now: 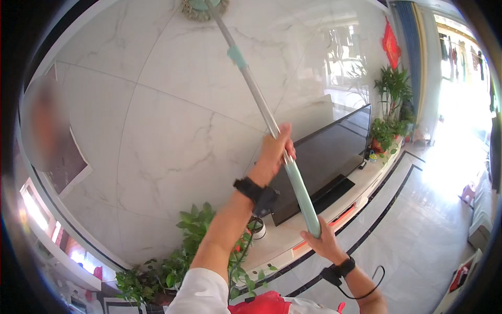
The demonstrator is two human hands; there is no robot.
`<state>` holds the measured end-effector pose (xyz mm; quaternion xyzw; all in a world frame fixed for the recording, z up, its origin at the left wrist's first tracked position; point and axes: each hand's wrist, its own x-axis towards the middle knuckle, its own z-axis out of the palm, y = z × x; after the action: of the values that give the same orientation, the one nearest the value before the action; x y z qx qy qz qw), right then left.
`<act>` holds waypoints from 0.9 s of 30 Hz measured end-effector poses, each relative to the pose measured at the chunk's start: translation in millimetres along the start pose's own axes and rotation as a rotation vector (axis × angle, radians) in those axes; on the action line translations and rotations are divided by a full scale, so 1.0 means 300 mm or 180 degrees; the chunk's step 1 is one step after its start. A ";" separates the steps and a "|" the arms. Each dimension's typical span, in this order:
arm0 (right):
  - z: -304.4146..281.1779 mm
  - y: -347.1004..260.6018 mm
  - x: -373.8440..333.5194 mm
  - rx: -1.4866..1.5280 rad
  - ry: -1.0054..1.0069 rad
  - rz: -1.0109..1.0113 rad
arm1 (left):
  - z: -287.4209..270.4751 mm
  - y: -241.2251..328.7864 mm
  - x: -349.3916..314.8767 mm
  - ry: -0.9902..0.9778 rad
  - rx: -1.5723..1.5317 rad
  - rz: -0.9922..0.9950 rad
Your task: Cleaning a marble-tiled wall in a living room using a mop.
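A long mop (256,94) with a silver pole and a pale green grip slants up and away from me. Its round, shaggy head (212,10) is raised against the marble-patterned wall (172,120) and partly cut off by the picture's top edge. My left hand (275,150) is closed around the pole just above the green grip. Lower down, my right hand (325,242) holds the butt end of that grip, with the thumb along its near side. Both wrists wear black straps with small devices.
Below the wall, a wide television (329,152) stands on a long, low cabinet (261,256). Leafy potted plants (193,235) are close to my left arm, and more plants (389,99) stand at the cabinet's far end. A sofa (483,209) lines the right side.
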<state>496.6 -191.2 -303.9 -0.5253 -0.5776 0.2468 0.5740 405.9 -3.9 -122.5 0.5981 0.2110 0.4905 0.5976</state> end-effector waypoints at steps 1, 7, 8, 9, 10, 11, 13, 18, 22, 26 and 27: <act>0.012 -0.061 0.042 -0.0023 -0.0020 0.0082 | -0.018 0.036 0.048 -0.0023 0.0169 0.0046; 0.083 -0.197 0.214 -0.0099 -0.0067 0.0316 | -0.064 0.220 0.204 0.0010 0.0745 0.0385; 0.088 -0.179 0.226 -0.0180 -0.0076 0.0406 | -0.061 0.209 0.200 0.0015 0.0732 0.0362; 0.091 -0.146 0.225 -0.0188 -0.0083 0.0432 | -0.050 0.189 0.193 0.0039 0.0756 0.0319; 0.086 -0.100 0.214 -0.0181 -0.0062 0.0435 | -0.040 0.165 0.187 0.0062 0.0777 0.0285; 0.075 -0.057 0.195 -0.0179 -0.0042 0.0445 | -0.038 0.121 0.176 0.0035 0.0791 0.0163; 0.051 0.006 0.142 -0.0295 -0.0097 0.0643 | -0.038 0.022 0.128 -0.0077 0.0821 0.0109; 0.030 0.253 -0.082 -0.0420 -0.0153 0.0938 | -0.041 -0.307 -0.057 -0.0270 0.0589 -0.0250; -0.045 0.450 -0.308 -0.0732 -0.0225 0.1329 | 0.036 -0.514 -0.230 -0.0366 0.0499 -0.0811; -0.088 0.566 -0.511 -0.0795 -0.0283 0.1583 | 0.064 -0.725 -0.396 -0.0359 0.0215 -0.1132; -0.109 0.564 -0.550 -0.0770 -0.0344 0.1743 | 0.077 -0.754 -0.439 -0.0413 0.0189 -0.1282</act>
<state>546.7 -293.4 -513.5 -0.7122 -0.4694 0.3493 0.3879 444.2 -81.7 -370.8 0.5916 0.3017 0.3152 0.6780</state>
